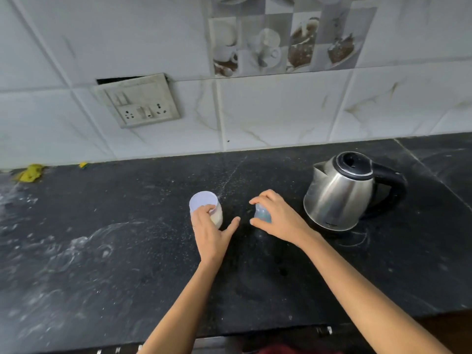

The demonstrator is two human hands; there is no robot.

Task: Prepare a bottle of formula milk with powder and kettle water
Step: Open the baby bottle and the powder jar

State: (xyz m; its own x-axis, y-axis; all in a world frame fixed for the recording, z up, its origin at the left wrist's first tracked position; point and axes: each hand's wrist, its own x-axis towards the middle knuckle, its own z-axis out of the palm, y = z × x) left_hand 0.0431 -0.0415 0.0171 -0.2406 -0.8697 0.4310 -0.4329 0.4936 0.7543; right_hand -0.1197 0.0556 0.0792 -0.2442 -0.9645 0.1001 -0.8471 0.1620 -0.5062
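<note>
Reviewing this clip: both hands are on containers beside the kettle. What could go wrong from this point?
1. The bottle is small and mostly hidden under the right hand; a loose hold may tip it on the counter.
2. The left hand holds the powder jar with its thumb off it, so working the lid one-handed might knock it over and spill powder.
3. The kettle stands close to the right arm; a careless swing might bump it.

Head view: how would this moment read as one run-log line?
left hand holds lidded powder jar | right hand grips bottle | kettle stands apart, lid shut
</note>
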